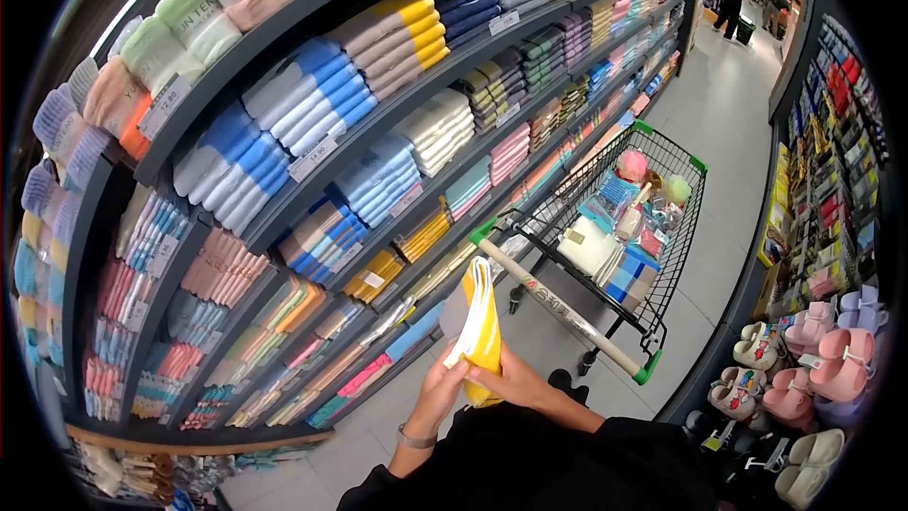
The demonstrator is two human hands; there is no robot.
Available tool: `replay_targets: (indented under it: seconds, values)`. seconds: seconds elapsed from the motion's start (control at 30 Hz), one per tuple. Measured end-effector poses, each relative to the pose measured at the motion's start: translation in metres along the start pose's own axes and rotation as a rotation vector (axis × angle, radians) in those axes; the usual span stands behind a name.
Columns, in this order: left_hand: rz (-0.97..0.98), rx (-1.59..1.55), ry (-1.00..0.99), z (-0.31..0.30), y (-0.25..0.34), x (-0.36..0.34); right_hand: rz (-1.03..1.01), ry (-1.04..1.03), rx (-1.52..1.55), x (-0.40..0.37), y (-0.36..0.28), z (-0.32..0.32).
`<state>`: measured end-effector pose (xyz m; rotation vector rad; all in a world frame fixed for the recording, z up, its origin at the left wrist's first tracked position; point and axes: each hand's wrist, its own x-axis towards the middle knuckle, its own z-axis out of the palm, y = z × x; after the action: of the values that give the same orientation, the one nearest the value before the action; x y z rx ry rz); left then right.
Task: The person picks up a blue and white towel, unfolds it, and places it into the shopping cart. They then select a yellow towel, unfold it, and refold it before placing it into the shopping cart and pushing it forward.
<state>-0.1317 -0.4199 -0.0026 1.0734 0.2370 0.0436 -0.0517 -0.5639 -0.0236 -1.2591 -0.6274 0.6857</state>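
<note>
A folded yellow and white towel (484, 326) stands on end between my two hands, in front of my body. My left hand (441, 386) is closed on its lower left side, and a watch sits on that wrist. My right hand (515, 378) grips the towel's lower right side. Just beyond it is the handle of a shopping cart (563, 308), which neither hand touches. Inside the cart lie folded towels (591, 248), a pink pompom-like ball (631, 166) and several small packaged items.
Shelves of folded towels (307, 95) with price tags run along my left. Slippers (842, 357) and hanging packaged goods (832, 189) line the right side. The tiled aisle (728, 114) leads away past the cart, with a person in dark clothes (731, 0) far down it.
</note>
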Motion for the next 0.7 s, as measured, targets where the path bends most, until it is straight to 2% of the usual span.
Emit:
replay_targets:
  seconds: [0.07,0.27,0.4,0.47,0.6,0.7]
  values:
    - [-0.012,0.0,0.01,0.003,0.0,0.001,0.063,0.018,0.049,-0.002,0.0,-0.001]
    - [-0.006,0.015,0.288,-0.004,-0.016,0.006,0.222,0.141,0.137,-0.005,0.025,-0.005]
    - [0.104,-0.104,0.364,-0.015,-0.004,0.008,0.267,0.249,0.147,-0.006,0.028,-0.015]
    - [0.194,-0.115,0.428,-0.023,0.006,0.007,0.235,0.336,0.229,-0.006,0.027,-0.026]
    - [0.256,-0.078,0.522,-0.049,0.024,-0.001,0.102,0.537,0.348,-0.01,0.034,-0.06]
    - [0.278,-0.041,0.548,-0.06,0.033,-0.006,0.111,0.648,0.345,-0.02,0.033,-0.082]
